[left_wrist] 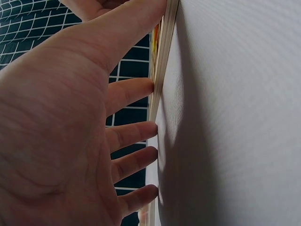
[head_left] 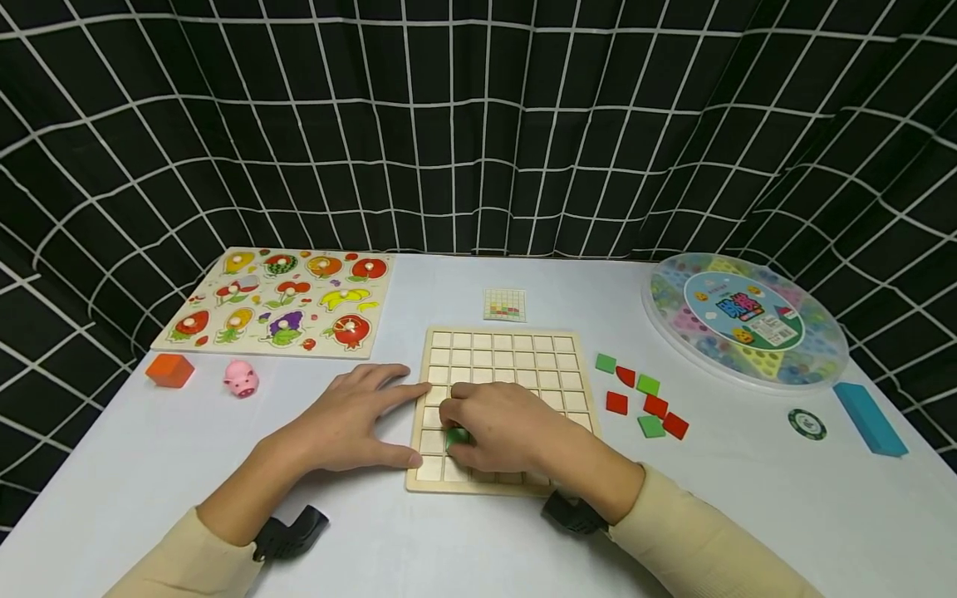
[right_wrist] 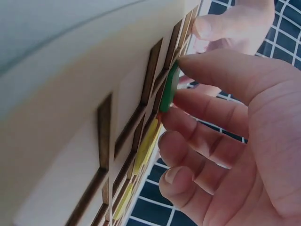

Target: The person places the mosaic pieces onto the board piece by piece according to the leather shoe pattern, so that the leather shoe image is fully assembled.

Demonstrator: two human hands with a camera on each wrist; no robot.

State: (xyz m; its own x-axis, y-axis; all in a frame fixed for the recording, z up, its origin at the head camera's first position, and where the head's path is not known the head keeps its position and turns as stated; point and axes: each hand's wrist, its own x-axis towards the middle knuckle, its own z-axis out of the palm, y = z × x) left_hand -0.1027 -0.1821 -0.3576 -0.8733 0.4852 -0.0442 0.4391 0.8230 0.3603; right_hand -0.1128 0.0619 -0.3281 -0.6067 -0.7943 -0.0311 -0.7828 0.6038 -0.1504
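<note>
A pale wooden grid board [head_left: 549,361] lies flat in the middle of the table. My right hand [head_left: 504,423] is over its lower left part, pinching a green tile [head_left: 456,437] between thumb and fingers. In the right wrist view the tile [right_wrist: 170,89] stands tilted against the grid's cells. Beyond it, yellow pieces [right_wrist: 146,146] show in the board; my hand hides them in the head view. My left hand [head_left: 351,419] spreads its fingers at the board's left edge, thumb and index finger touching the frame.
Loose red tiles [head_left: 616,403] and green tiles [head_left: 650,426] lie right of the board. A small pattern card [head_left: 504,305] is behind it. Around are a fruit puzzle [head_left: 321,328], orange block [head_left: 170,370], pink pig [head_left: 241,378], round bead box [head_left: 815,357], chip [head_left: 807,423] and blue block [head_left: 871,419].
</note>
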